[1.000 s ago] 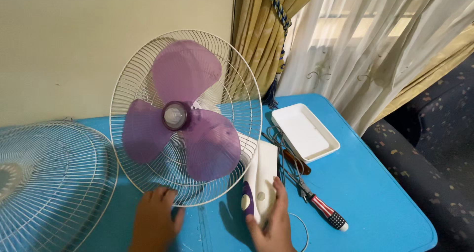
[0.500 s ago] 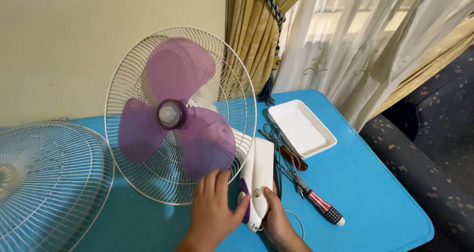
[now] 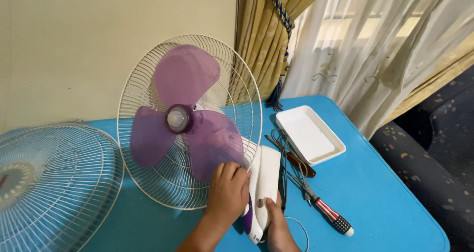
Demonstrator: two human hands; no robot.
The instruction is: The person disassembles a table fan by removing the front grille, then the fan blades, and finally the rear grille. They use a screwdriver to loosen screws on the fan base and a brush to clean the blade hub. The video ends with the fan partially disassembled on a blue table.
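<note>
A table fan lies on the blue table (image 3: 390, 202) with its front guard off. Its purple three-blade propeller (image 3: 185, 116) sits inside the white rear wire guard (image 3: 148, 84). The fan's white and purple stand (image 3: 264, 183) points toward me. My left hand (image 3: 227, 192) grips the left side of the stand just below the lower blade. My right hand (image 3: 274, 222) holds the stand's lower end from the right and underneath.
The detached front wire guard (image 3: 54, 178) lies flat at the left. A white rectangular tray (image 3: 311, 133), a coiled cord (image 3: 289, 153), a brown-handled tool (image 3: 301, 164) and a red-and-black-handled screwdriver (image 3: 331, 215) lie right of the stand. Curtains hang behind; a dark patterned seat is at right.
My left hand left the guard's lower rim, moved right and closed on the fan stand. My right hand slid lower on the stand. The view shifted slightly.
</note>
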